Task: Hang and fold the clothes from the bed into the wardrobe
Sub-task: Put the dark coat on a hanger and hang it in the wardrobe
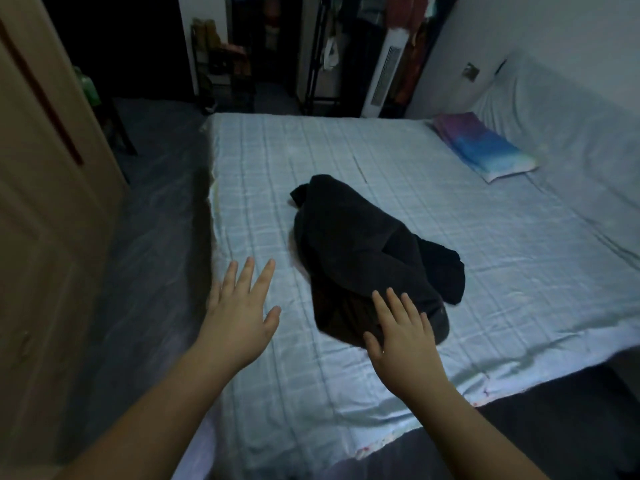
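Both hands, left hand (239, 313) and right hand (403, 336), fingers spread, released; crumpled black garment (360, 251) heaped on bed (485, 244).

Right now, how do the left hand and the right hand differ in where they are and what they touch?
The left hand is over bare sheet near the bed's left edge, clear of the dark clothes; the right hand overlaps the pile's near end, fingertips on or just above it. The left fingers spread wider; the right's lie closer together. Both are open, palms down, holding nothing.
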The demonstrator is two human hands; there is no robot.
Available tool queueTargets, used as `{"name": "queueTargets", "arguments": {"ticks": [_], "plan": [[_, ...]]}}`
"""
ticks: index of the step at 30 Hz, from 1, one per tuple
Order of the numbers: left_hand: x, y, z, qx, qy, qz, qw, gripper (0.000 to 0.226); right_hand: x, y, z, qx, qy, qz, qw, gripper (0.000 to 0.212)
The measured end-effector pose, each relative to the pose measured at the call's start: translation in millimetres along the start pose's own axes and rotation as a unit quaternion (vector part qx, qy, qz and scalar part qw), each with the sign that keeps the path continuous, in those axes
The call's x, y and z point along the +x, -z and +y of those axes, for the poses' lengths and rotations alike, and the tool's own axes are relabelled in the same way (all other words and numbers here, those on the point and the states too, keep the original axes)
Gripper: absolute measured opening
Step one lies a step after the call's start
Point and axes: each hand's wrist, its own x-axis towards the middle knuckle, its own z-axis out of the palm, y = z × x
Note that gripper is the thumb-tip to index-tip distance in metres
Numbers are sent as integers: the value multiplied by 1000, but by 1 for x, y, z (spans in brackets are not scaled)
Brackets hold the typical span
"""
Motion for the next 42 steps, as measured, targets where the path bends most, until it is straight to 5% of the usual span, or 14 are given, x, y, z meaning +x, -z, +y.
{"name": "queueTargets", "arguments": {"ticks": [14,23,30,36,42], "plan": [[112,-66,44,6,28,-60,998,76,135,-41,83,10,0,-58,998,71],[206,-148,135,-14,132,-36,991,74,298,-71,191,-6,103,-138,985,79],[260,-207,155,10,191,-31,981,76,421,-129,189,-43,215,-194,956,90],[273,-245,135,30,212,-27,976,75,443,-196,190,-109,218,-258,935,97],[266,-293,135,12,228,-52,972,79,427,-229,216,-35,199,-246,948,71]]}}
